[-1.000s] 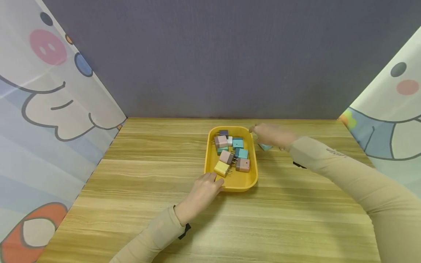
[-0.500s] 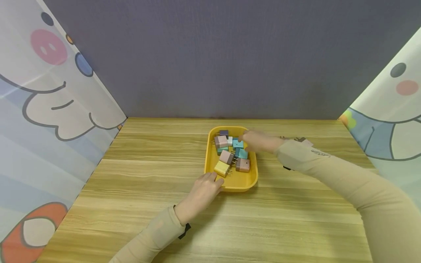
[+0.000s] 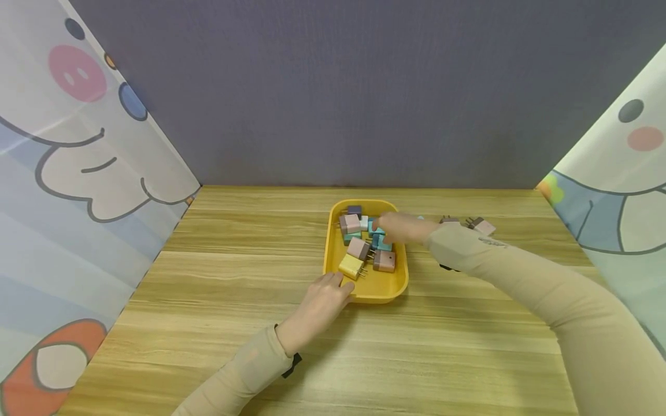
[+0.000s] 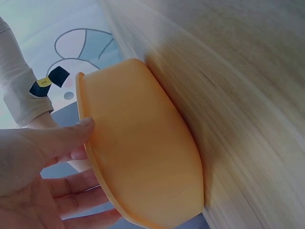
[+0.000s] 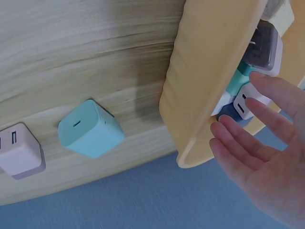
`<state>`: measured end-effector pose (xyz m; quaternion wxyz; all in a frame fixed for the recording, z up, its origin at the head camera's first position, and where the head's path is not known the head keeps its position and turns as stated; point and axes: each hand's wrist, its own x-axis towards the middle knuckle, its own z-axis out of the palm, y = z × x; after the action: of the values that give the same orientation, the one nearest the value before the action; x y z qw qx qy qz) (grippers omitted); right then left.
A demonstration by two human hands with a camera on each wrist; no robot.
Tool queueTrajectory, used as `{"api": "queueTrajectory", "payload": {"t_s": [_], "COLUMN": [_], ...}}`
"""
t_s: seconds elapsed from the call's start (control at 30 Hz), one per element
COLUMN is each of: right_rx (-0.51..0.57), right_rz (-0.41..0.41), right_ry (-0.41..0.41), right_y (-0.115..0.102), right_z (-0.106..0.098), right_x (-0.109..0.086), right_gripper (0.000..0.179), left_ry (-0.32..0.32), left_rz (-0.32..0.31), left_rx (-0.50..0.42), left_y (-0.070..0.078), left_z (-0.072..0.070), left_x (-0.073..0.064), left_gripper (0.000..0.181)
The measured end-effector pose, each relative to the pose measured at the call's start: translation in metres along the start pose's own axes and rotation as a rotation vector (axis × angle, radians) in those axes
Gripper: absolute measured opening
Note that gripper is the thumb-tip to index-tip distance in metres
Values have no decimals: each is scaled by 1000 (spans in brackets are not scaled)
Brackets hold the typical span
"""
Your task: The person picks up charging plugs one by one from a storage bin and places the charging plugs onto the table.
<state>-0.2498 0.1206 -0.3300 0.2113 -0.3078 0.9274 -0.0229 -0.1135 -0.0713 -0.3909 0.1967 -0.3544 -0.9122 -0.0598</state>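
A yellow plastic bin [image 3: 333, 254] holds several plug-in chargers, among them a yellow charger [image 3: 351, 266] near the front and a pink charger [image 3: 384, 262] on the right. My left hand [image 3: 318, 303] grips the bin's near left rim; in the left wrist view its thumb lies on the outer wall and the other fingers reach inside. Over the right side of the bin is my right hand [image 3: 403, 227], hiding part of the blue chargers. The right wrist view shows this hand [image 5: 267, 143] with fingers spread and loosely bent, nothing between them, close to a pale charger [image 5: 249, 99].
On the wooden table [image 3: 250, 248] right of the bin lie two pinkish chargers, one of them a pink-brown charger [image 3: 484, 226], and a teal charger [image 5: 90, 129]. A grey panel [image 3: 333, 98] stands behind, with printed cloths [image 3: 78, 173] at the sides.
My right hand has moved left from beyond the bin's right rim to over the chargers inside, uncovering the pinkish chargers on the table. The left hand and bin have stayed put.
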Motion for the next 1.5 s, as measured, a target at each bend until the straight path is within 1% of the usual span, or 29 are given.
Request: {"api": "queueTrajectory", "payload": {"t_s": [0.17, 0.33, 0.37, 0.57, 0.6, 0.77, 0.9, 1.07, 1.3, 1.5], "right_rx": [-26, 16, 20, 37, 44, 62, 73, 68, 61, 62], "right_rz": [-20, 10, 5, -29, -25, -26, -20, -5, -27, -7], "right_ry": [-4, -26, -12, -1, -17, -24, -30, -44, -44, -46], "right_y": [1, 0, 0, 3, 4, 3, 3, 3, 4, 4], "right_z": [4, 5, 6, 12, 13, 16, 19, 21, 22, 25], "right_x": [5, 8, 8, 14, 15, 16, 17, 18, 22, 25], "right_gripper": [39, 39, 38, 36, 36, 38, 38, 37, 37, 38], "left_ry": [-1, -2, -3, 5, 8, 26, 28, 33, 41, 49], "left_rz": [0, -1, -1, 5, 6, 11, 9, 6, 2, 5], "left_rx": [2, 2, 2, 12, 15, 22, 22, 16, 24, 32], "left_y": [0, 0, 0, 0, 0, 1, 1, 2, 1, 1], "left_z": [0, 0, 0, 0, 0, 1, 1, 2, 2, 2], "left_x": [0, 0, 0, 0, 0, 0, -1, -1, -1, -1], "left_gripper": [14, 14, 14, 14, 14, 15, 14, 15, 16, 16]}}
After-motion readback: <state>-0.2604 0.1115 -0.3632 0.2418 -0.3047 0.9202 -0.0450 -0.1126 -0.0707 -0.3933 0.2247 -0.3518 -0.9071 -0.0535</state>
